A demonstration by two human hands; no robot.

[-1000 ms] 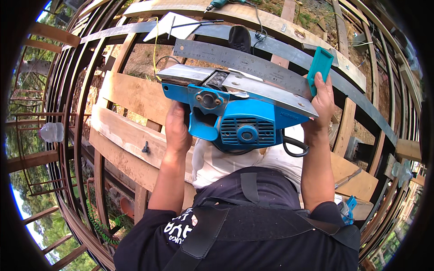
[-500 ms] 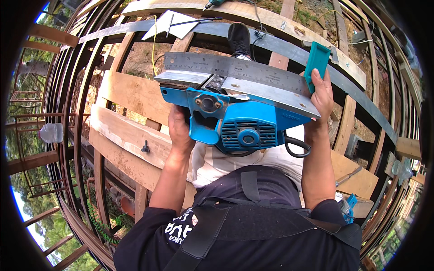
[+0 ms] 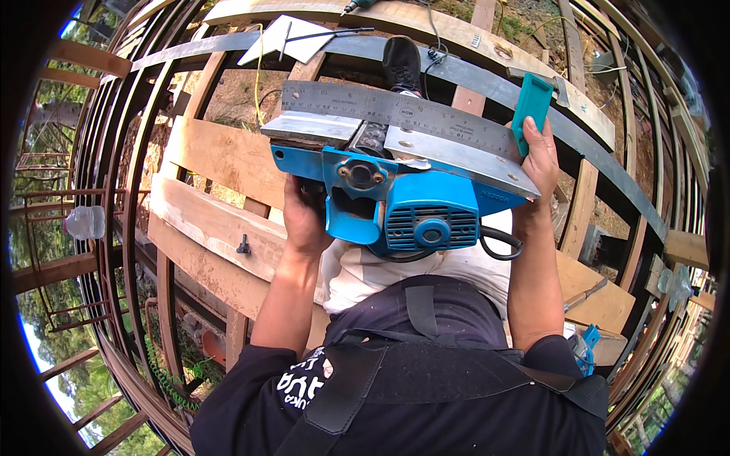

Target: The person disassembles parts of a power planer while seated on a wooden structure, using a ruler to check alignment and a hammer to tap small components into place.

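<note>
A blue electric hand planer [image 3: 433,199] is held upside down above my lap, its metal sole and cutter drum facing up. My left hand [image 3: 306,222] is wrapped round its left end from below, with the fingers partly hidden behind the body. Along the far edge of the sole stands the steel blade of a try square [image 3: 399,111], marked as a ruler. Its teal handle [image 3: 537,102] rises at the right end. My right hand [image 3: 541,163] grips the square by that handle, thumb and finger on it, while the palm lies against the planer's right end.
Wooden boards [image 3: 217,220] lie across dark metal beams, with a black knob bolt [image 3: 243,245] on one. A white tile [image 3: 285,38] with dark rods, a hammer [image 3: 561,91] and a drill [image 3: 359,6] lie farther off. A chisel-like tool [image 3: 585,295] rests at right. My shoe [image 3: 401,64] stands ahead.
The planer has rolled slightly and its body has shifted a little right. The square's blade has slid slightly, its left end a bit higher. Both hands keep their hold.
</note>
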